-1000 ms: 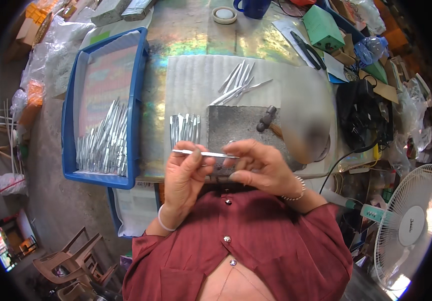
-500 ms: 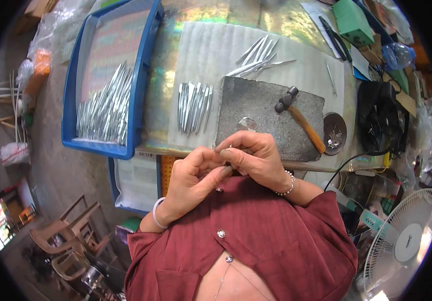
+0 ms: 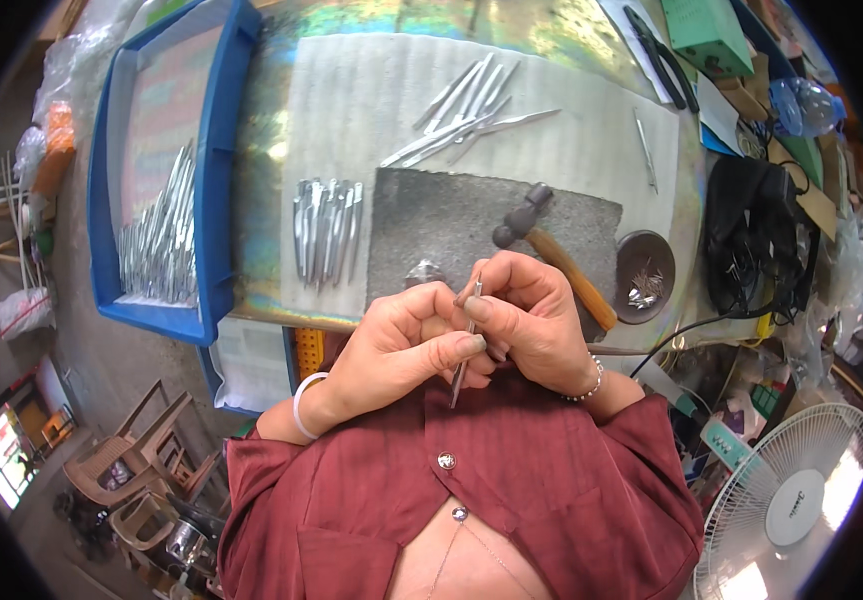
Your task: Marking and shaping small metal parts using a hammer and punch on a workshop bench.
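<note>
I am seeing both hands meeting close to the chest, below the grey pad (image 3: 451,215). Left hand (image 3: 396,345) and right hand (image 3: 526,325) are both pinching one thin metal strip (image 3: 465,345), fingers curled shut around it, strip standing near upright between them. Hammer (image 3: 551,250) is lying on the pad just beyond the right hand.

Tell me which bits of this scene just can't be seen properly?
Head view only:
- Thin metal piece: its middle hidden by the fingers of left hand and right hand.
- Small dish: contents too small to identify.
- Hammer: handle end hidden behind the right hand.
</note>
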A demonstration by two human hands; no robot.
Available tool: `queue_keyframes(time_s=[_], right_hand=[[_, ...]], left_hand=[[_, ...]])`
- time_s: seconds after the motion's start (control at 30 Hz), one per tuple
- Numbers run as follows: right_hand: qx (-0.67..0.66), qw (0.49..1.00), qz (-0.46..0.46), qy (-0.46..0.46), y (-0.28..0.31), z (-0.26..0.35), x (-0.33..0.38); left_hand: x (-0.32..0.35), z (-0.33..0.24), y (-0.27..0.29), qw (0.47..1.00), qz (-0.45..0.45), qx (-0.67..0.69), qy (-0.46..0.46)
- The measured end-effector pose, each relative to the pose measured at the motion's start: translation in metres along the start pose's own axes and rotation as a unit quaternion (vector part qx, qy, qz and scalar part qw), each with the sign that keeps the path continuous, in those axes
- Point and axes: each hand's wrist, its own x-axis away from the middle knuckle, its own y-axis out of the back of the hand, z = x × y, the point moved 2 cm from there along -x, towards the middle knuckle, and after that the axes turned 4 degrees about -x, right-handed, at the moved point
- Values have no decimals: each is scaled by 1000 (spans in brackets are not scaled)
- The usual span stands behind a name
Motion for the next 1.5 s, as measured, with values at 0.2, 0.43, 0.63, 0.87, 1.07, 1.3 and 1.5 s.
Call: queue_keyframes(time_s=[0.2, 0.43, 0.63, 0.87, 1.07, 1.3, 1.5], right_hand=[[8, 999, -41, 7, 15, 14, 11], [13, 998, -62, 23, 17, 19, 12], [16, 997, -71, 24, 13, 22, 3], [59, 993, -86, 50, 8, 27, -5], [59, 994, -87, 19, 7, 32, -11], [46, 997, -53, 31, 6, 32, -11], [73, 995, -1, 61, 4, 31, -9]], left_hand=[[-23, 4, -9, 998, 35, -49, 0], [-33, 1, -9, 997, 59, -47, 24], [-36, -4, -3, 997, 61, -27, 42], [-40, -7, 4, 997, 68, -11, 45], [-43, -15, 5, 995, 82, 10, 52], [-40, -14, 7, 997, 74, -15, 34], [-30, -18, 6, 996, 51, -78, 3]])
